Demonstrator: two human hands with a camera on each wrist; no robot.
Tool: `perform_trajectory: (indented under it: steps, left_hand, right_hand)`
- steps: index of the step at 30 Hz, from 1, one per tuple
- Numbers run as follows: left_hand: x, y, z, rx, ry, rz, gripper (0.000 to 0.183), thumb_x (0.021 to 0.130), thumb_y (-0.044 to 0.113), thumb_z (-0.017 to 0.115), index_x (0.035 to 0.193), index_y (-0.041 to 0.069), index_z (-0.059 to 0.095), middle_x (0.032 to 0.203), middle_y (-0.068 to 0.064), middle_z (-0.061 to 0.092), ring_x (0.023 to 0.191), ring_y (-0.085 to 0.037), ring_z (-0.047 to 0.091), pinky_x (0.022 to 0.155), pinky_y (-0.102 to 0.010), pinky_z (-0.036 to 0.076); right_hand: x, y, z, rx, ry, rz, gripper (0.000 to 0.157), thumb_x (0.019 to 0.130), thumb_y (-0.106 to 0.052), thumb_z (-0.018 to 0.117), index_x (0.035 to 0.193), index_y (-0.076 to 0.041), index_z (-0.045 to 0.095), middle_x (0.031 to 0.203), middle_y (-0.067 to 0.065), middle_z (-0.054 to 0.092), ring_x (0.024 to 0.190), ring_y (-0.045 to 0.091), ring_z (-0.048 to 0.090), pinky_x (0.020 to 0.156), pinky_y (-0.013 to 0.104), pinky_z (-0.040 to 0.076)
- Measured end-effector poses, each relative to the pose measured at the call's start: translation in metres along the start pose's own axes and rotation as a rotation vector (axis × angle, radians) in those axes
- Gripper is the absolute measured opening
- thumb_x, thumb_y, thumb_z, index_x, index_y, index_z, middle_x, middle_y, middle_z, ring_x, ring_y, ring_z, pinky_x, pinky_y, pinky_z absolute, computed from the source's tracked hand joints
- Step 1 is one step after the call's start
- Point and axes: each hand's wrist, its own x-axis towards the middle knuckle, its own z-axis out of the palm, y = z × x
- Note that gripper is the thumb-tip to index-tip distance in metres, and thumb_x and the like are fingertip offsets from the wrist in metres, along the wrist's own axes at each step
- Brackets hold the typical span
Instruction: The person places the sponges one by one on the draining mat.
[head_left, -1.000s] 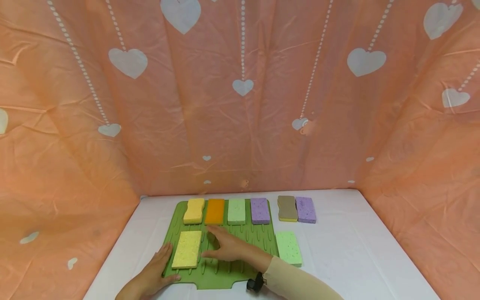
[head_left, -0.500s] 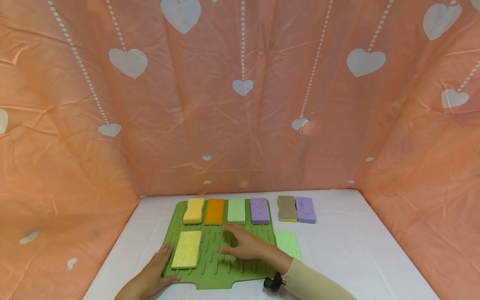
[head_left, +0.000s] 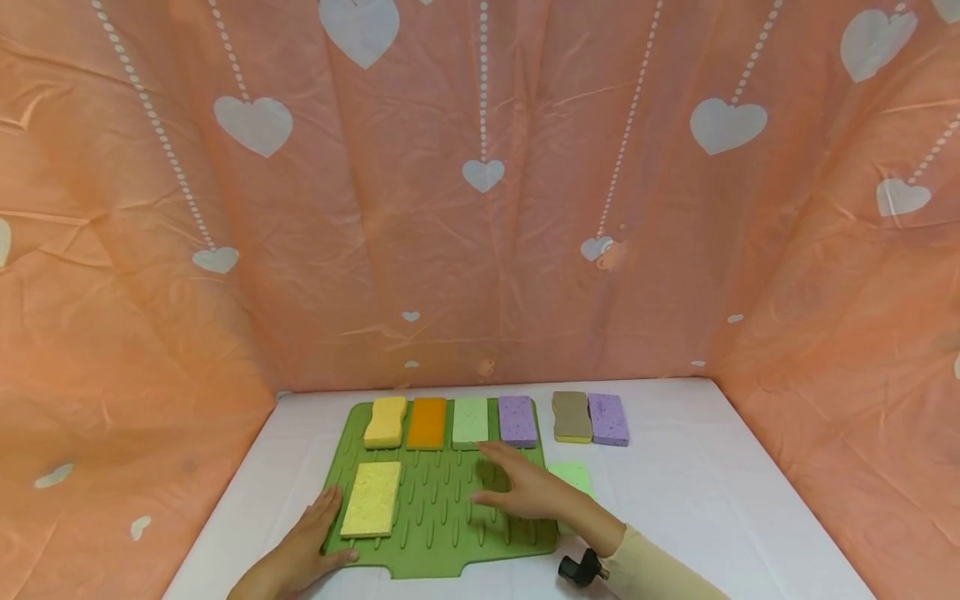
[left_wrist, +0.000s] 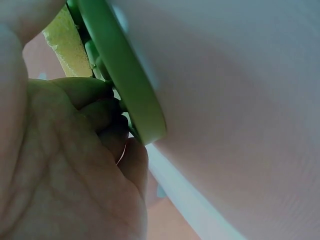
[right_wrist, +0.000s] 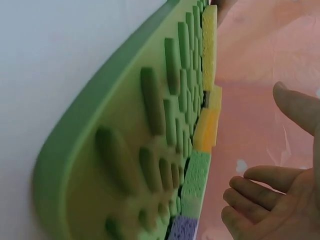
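A green ridged drying mat (head_left: 427, 533) lies on the white table. My left hand (head_left: 303, 537) rests at its left edge, fingers along the side and thumb by the front corner; in the left wrist view the fingertips meet the mat's rim (left_wrist: 130, 85). Beside that hand, a yellow sponge (head_left: 371, 500) lies flat on the mat. My right hand (head_left: 525, 487) hovers over the mat's right part, holding nothing, thumb and fingers spread apart. Along the mat's back edge sit a wavy yellow sponge (head_left: 386, 422), an orange sponge (head_left: 427, 422), a pale green sponge (head_left: 470, 422) and a purple sponge (head_left: 517, 421).
Right of the mat, a grey-topped yellow sponge (head_left: 572, 415) and another purple sponge (head_left: 608, 418) lie side by side. A second green sponge (head_left: 572, 475) is partly hidden under my right forearm. A pink heart-patterned curtain (head_left: 480, 275) surrounds the table (head_left: 720, 492).
My right hand has moved rightward across the mat, from near the yellow sponge to the right side, and its forearm now covers more of the green sponge. The left hand has stayed put.
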Motion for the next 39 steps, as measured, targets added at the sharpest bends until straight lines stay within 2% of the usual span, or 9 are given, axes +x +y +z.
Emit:
perform_trajectory:
  steps: [2,4,6,9,16,22,28,33,39]
  left_hand:
    - [0.0,0.001,0.0,-0.001,-0.001,0.006,0.115,0.089,0.047,0.085,0.157,-0.023,0.024,0.164,-0.047,0.019,0.155,-0.06,0.014,0.122,-0.019,-0.011]
    - [0.001,0.0,0.0,-0.005,-0.004,-0.015,0.117,0.088,0.048,0.085,0.158,-0.022,0.023,0.166,-0.045,0.018,0.156,-0.057,0.011,0.112,-0.004,-0.014]
    - [0.002,-0.002,0.0,0.005,-0.004,-0.029,0.117,0.088,0.048,0.086,0.159,-0.021,0.023,0.167,-0.043,0.018,0.157,-0.056,0.011,0.103,0.003,-0.014]
    - [0.003,-0.004,0.0,0.011,0.001,-0.037,0.117,0.086,0.045,0.088,0.158,-0.021,0.025,0.168,-0.041,0.019,0.156,-0.058,0.013,0.098,0.007,-0.012]
    - [0.002,-0.008,0.003,-0.013,-0.003,-0.024,0.12,0.085,0.048,0.089,0.158,-0.022,0.025,0.167,-0.043,0.02,0.155,-0.062,0.014,0.095,0.008,-0.012]
    - [0.003,-0.012,0.003,0.012,0.005,-0.013,0.118,0.085,0.046,0.089,0.157,-0.023,0.026,0.166,-0.044,0.021,0.154,-0.063,0.015,0.096,0.008,-0.012]
    - [0.004,-0.011,0.002,0.036,0.028,-0.002,0.117,0.085,0.047,0.089,0.156,-0.023,0.027,0.166,-0.043,0.022,0.152,-0.064,0.017,0.099,0.007,-0.012]
    - [0.004,-0.012,0.003,0.0,0.003,-0.02,0.119,0.085,0.046,0.089,0.157,-0.023,0.024,0.167,-0.044,0.018,0.154,-0.064,0.013,0.096,0.008,-0.012]
    - [0.005,-0.013,0.003,-0.005,-0.011,-0.026,0.12,0.086,0.047,0.089,0.158,-0.023,0.023,0.167,-0.044,0.017,0.155,-0.063,0.012,0.095,0.008,-0.012]
  right_hand:
    - [-0.005,0.003,-0.004,-0.003,0.015,-0.004,0.089,0.101,-0.052,0.073,0.168,-0.007,0.035,0.172,0.02,0.034,0.157,0.043,0.035,0.122,0.067,0.035]
    - [-0.01,0.005,-0.007,0.0,0.035,-0.005,0.087,0.102,-0.051,0.073,0.167,-0.007,0.037,0.171,0.021,0.035,0.156,0.044,0.035,0.122,0.068,0.034]
    - [-0.014,0.008,-0.009,-0.001,0.052,-0.008,0.086,0.102,-0.05,0.072,0.167,-0.006,0.037,0.171,0.023,0.035,0.156,0.045,0.035,0.122,0.069,0.034]
    - [-0.02,0.012,-0.012,0.01,0.079,-0.018,0.086,0.102,-0.051,0.072,0.166,-0.006,0.038,0.17,0.024,0.035,0.156,0.046,0.034,0.123,0.069,0.033]
    - [-0.039,0.028,-0.018,0.029,0.11,0.02,0.087,0.101,-0.054,0.072,0.166,-0.007,0.04,0.169,0.023,0.037,0.156,0.048,0.034,0.121,0.073,0.032]
    - [-0.055,0.042,-0.029,-0.011,0.163,0.032,0.086,0.1,-0.049,0.076,0.163,-0.002,0.043,0.166,0.029,0.039,0.155,0.053,0.033,0.121,0.074,0.03]
    - [-0.065,0.056,-0.038,-0.04,0.207,0.013,0.088,0.096,-0.046,0.082,0.161,0.001,0.045,0.164,0.031,0.041,0.152,0.054,0.037,0.12,0.073,0.032]
    - [-0.073,0.07,-0.041,-0.079,0.228,0.009,0.089,0.095,-0.044,0.083,0.161,0.002,0.045,0.164,0.026,0.045,0.152,0.051,0.04,0.121,0.07,0.033]
    - [-0.083,0.081,-0.044,-0.155,0.228,-0.028,0.092,0.094,-0.045,0.083,0.158,0.008,0.044,0.159,0.031,0.048,0.147,0.054,0.045,0.118,0.071,0.036]
